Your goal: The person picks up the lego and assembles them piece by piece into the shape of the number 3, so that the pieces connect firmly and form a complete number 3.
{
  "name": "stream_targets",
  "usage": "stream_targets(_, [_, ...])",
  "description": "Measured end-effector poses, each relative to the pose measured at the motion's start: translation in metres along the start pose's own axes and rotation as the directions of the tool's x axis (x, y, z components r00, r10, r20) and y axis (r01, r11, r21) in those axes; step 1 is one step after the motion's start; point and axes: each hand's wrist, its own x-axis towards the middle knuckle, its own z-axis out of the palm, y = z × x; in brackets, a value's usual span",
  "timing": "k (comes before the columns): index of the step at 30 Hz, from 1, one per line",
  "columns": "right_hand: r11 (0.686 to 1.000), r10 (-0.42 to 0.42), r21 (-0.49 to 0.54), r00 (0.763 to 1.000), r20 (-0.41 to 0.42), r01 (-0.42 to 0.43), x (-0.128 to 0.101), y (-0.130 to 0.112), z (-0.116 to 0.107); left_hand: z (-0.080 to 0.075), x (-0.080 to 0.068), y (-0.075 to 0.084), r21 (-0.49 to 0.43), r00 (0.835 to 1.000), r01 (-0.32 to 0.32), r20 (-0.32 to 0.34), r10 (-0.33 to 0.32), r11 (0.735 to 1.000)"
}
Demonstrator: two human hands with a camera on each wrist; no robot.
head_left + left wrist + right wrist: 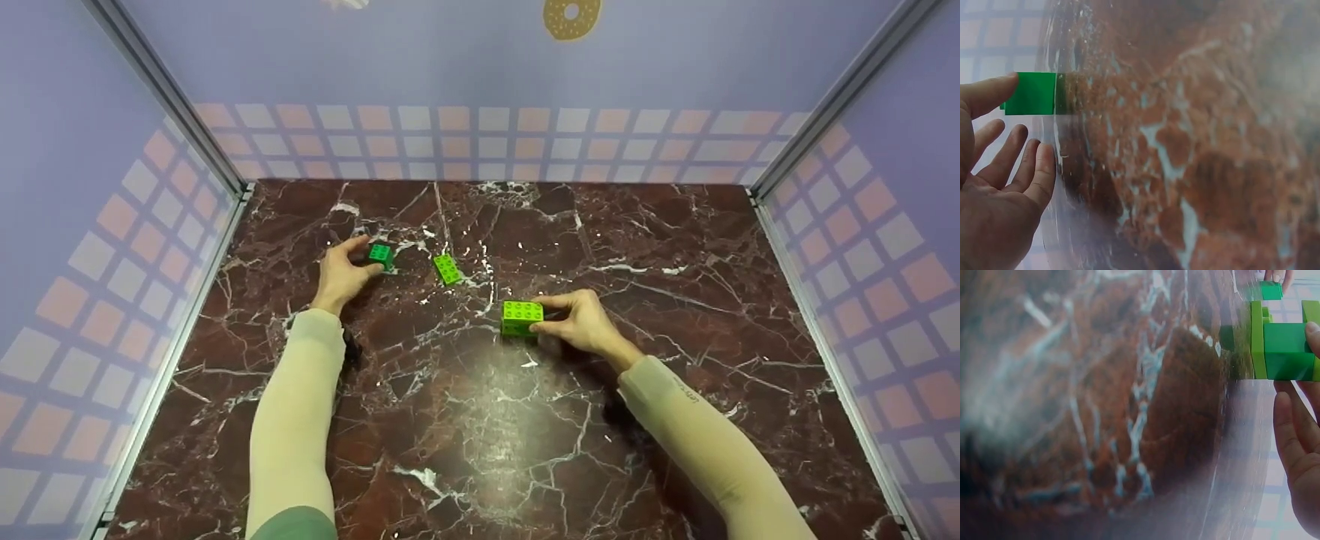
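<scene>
As the right grip [583,323] pinches, stacked bricks [520,316] sit inside it.

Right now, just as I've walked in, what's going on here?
A person's right hand grips a stack of lime and green toy bricks at a marbled table. The left hand, open, is right at a small green brick; whether it touches is hard to tell. A lime brick lies loose between stack and green brick.
</scene>
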Motion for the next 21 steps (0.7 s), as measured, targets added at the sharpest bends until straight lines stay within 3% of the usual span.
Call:
stream_targets(7, [1.000,0.004,-0.010,1.000,0.000,-0.004,-0.001,0.001,0.000,0.003,0.002,0.002,0.015,0.998,0.014,0.055,-0.015,1.000])
stream_targets(17, [1.000,0.007,0.004,1.000,0.003,-0.007,-0.001,0.000,0.000,0.010,0.004,0.001,0.060,0.999,0.006,0.045,-0.008,0.998])
stream_targets(21, [1.000,0.002,0.003,1.000,0.003,-0.002,0.001,0.000,-0.001,0.016,0.020,-0.017,0.075,1.000,-0.001,0.013,0.000,0.997])
